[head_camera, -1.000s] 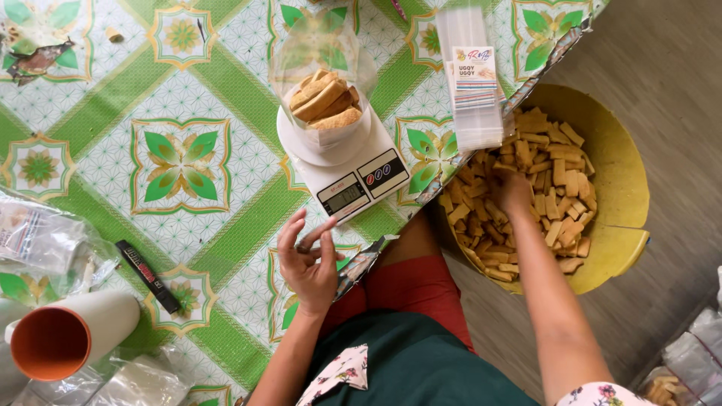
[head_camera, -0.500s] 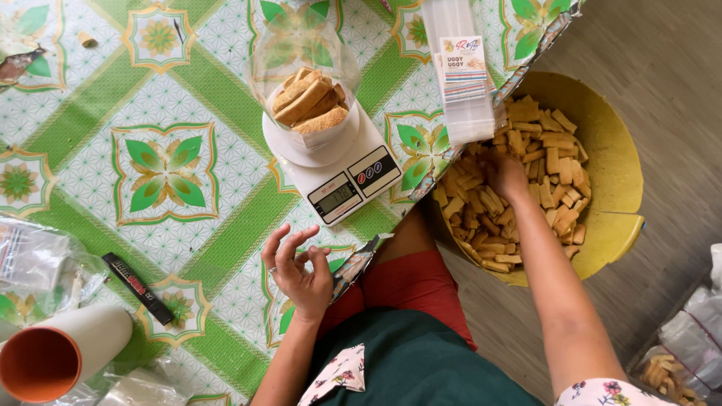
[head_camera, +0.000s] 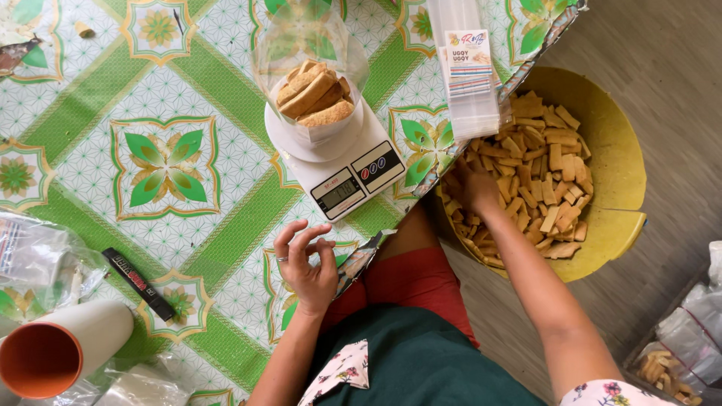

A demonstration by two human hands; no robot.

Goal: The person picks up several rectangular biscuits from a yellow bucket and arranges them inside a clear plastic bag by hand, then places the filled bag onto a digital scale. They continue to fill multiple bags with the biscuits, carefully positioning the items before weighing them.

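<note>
Here, the green-and-white patterned table (head_camera: 98, 143) fills most of the view, and the white kitchen scale (head_camera: 342, 162) near its front edge serves as the landmark. Right of the scale, off the table's edge and lower down, sits a yellow tub (head_camera: 620, 173) heaped with tan biscuit sticks (head_camera: 541, 188). On the scale's round plate stands a clear bag of biscuits (head_camera: 312, 98), its mouth open upward. Just right of the scale, a stack of clear labelled bags (head_camera: 470, 68) overhangs the table edge. Far left of the scale and toward the person lies a white tube with an orange inside (head_camera: 56, 357), and between it and the scale a small black stick-shaped thing (head_camera: 139, 284).

The right hand (head_camera: 477, 192) reaches from an outstretched arm down into the tub, right of the scale, its fingers buried among the sticks; whether it is gripping any cannot be told. The left hand (head_camera: 304, 263) hovers just in front of the scale, palm toward the table, fingers loosely curled and spread, holding nothing.
</note>
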